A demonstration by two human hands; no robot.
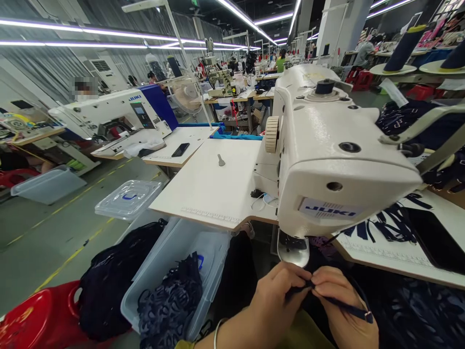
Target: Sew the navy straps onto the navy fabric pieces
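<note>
Little to make out under the head of the sewing machine (327, 150): needle area dark, masked by a pale curved guard (292, 249). Cut off by the lower border, both forearms, with only a thin bangle (217, 332) showing on the left wrist. Close together, knuckle to knuckle, left hand (276, 295) and right hand (339, 303), just below the front edge of the table (210, 189) and right in front of the guard. Pinching on each side, thumb against forefinger, a narrow navy strap (345, 304); between the two pinches only a short dark stretch, the rest trailing rightward past the right hand's fingers to a small end piece, too small to identify. Beneath and to the right, dark printed fabric (414, 310) across the lap, folds hard to separate. On the right-hand part of the table, near its front edge, a tangle of loose navy strips (385, 223) and a black phone (436, 240) cut by the right border. Toward the table's middle, a small grey tool (220, 160), alone. Off the left front corner, on the floor, a clear bin (170, 252) with dark lacy pieces (170, 300) inside, a black heap (109, 281) against it, a clear lid (129, 198) behind, a red stool (32, 320) cut by the bottom-left corner. Farther back, more machines and people, too distant to read.
</note>
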